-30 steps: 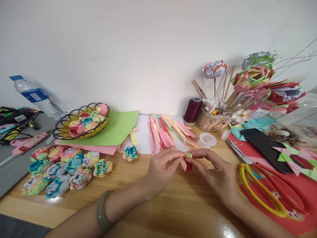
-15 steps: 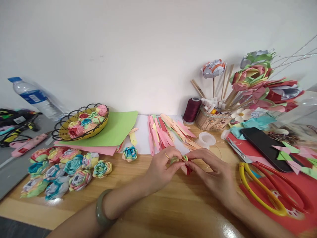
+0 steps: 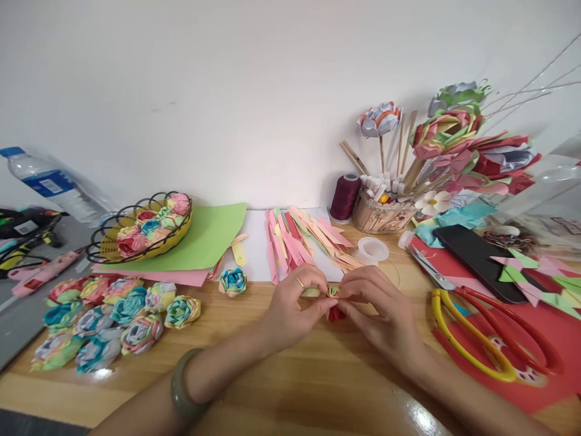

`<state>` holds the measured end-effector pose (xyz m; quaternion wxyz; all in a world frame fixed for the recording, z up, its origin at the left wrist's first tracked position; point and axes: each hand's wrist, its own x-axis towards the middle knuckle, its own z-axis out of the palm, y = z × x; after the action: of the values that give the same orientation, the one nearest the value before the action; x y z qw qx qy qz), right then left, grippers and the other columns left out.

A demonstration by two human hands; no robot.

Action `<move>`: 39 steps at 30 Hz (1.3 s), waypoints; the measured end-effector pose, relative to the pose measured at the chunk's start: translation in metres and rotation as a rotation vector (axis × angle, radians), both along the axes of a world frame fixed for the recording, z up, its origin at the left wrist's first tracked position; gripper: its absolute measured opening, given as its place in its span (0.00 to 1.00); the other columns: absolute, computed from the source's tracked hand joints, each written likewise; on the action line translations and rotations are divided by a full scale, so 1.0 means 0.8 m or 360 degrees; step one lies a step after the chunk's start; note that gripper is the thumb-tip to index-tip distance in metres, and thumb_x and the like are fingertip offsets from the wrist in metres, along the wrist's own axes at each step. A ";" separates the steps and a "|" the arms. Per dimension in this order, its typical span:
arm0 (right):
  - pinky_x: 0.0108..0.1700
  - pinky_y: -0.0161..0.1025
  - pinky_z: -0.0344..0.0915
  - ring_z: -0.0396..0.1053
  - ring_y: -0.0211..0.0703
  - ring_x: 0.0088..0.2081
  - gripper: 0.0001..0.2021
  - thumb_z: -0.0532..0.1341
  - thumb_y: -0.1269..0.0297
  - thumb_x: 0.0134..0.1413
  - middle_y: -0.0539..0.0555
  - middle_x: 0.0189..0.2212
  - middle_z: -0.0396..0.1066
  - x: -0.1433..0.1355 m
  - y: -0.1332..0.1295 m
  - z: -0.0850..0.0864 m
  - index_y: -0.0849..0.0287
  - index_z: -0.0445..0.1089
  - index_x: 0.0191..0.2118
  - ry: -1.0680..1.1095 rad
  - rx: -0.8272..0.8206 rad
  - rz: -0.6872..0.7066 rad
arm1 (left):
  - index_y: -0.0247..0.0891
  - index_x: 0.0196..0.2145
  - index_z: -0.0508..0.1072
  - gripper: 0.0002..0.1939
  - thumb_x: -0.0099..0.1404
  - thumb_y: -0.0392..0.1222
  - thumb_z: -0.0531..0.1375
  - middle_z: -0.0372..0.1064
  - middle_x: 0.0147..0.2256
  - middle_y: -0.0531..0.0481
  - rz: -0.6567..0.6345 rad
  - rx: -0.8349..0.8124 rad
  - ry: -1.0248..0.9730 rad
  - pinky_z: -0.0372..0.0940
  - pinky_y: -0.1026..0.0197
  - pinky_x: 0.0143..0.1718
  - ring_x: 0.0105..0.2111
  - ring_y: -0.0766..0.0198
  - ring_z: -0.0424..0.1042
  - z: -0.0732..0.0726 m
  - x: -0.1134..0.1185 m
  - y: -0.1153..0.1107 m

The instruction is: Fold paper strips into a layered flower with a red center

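Note:
Between my two hands is a small folded paper piece [image 3: 336,313], red below with yellow and green folds at its top. My left hand [image 3: 297,309] pinches its left side between thumb and fingers. On the other side my right hand [image 3: 379,309] is closed on it in a pinch as well. My fingers cover much of the piece. Just behind the hands lies a pile of folded paper strips [image 3: 295,239] in pink, red, peach and green. A finished blue paper flower [image 3: 233,282] sits to the left of my left hand.
Several paper flowers [image 3: 131,306] lie at the left, before a yellow basket [image 3: 105,247] of more. A thread spool [image 3: 344,198] and a wooden pot [image 3: 385,217] with paper flowers stand behind. Scissors [image 3: 481,348], a black phone [image 3: 476,260] and red paper [image 3: 556,339] are at the right.
The whole view has shifted slightly. Both hands keep their pinch on the folded paper piece, which has turned a little, so its yellow and green folds show more openly at the top.

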<state>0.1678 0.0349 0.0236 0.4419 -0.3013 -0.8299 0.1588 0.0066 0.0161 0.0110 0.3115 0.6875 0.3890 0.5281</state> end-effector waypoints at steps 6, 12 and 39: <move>0.28 0.34 0.61 0.64 0.38 0.27 0.05 0.56 0.69 0.53 0.50 0.24 0.66 0.002 0.004 0.006 0.57 0.62 0.26 -0.0027 -0.0471 0.0206 | 0.36 0.29 0.66 0.08 0.53 0.41 0.62 0.66 0.30 0.50 -0.0328 -0.0649 -0.0248 0.63 0.64 0.34 0.32 0.66 0.67 0.006 -0.012 0.007; 0.29 0.33 0.60 0.62 0.35 0.26 0.08 0.60 0.63 0.50 0.47 0.23 0.63 0.002 0.012 0.004 0.59 0.61 0.26 0.0082 -0.1118 0.0246 | 0.33 0.27 0.68 0.10 0.50 0.40 0.64 0.66 0.28 0.51 -0.0532 -0.1119 -0.0410 0.60 0.66 0.32 0.28 0.71 0.66 0.006 -0.021 0.019; 0.28 0.32 0.59 0.64 0.33 0.25 0.09 0.62 0.61 0.46 0.48 0.23 0.66 0.001 0.028 -0.014 0.62 0.64 0.28 0.0062 -0.1722 0.0396 | 0.31 0.20 0.69 0.08 0.38 0.29 0.65 0.67 0.19 0.56 -0.0230 -0.1520 -0.0546 0.58 0.68 0.26 0.20 0.74 0.64 -0.002 -0.015 0.026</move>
<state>0.1686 0.0573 0.0126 0.2172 -0.3819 -0.6510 0.6190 -0.0058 0.0372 0.0097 0.6859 0.3972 0.4817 0.3739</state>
